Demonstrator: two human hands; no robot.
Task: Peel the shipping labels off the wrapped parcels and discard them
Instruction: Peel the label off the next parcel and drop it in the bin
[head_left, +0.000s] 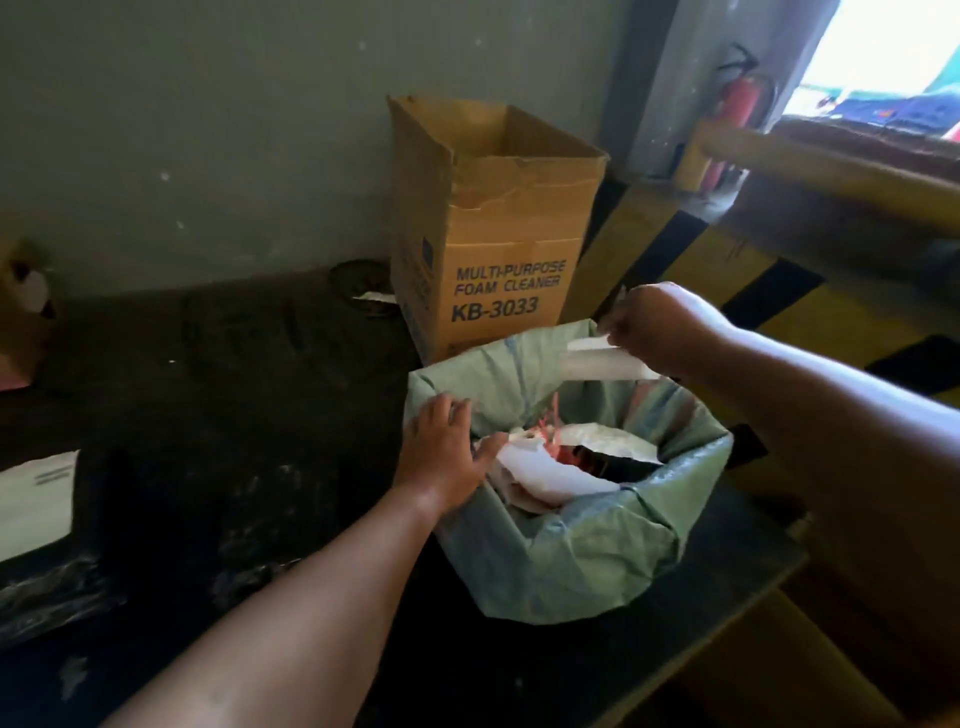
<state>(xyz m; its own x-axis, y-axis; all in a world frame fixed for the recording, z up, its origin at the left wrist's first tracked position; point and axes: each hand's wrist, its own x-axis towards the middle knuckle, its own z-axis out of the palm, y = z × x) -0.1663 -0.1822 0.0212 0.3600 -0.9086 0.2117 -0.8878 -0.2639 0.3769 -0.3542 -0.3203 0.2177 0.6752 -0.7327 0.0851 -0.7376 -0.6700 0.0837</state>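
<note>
A bin lined with a green bag stands on the dark table at centre right, with crumpled white papers inside. My right hand hovers over the bin's far rim, pinching a white peeled label that hangs above the opening. My left hand rests on the bin's left rim, fingers gripping the bag's edge. At the left edge lies a dark wrapped parcel with a white shipping label on it.
An open cardboard box printed "Multi-purpose foam cleaner" stands behind the bin. A roll of tape lies beside it. Yellow and black striped barrier runs at right; a red fire extinguisher hangs on the wall.
</note>
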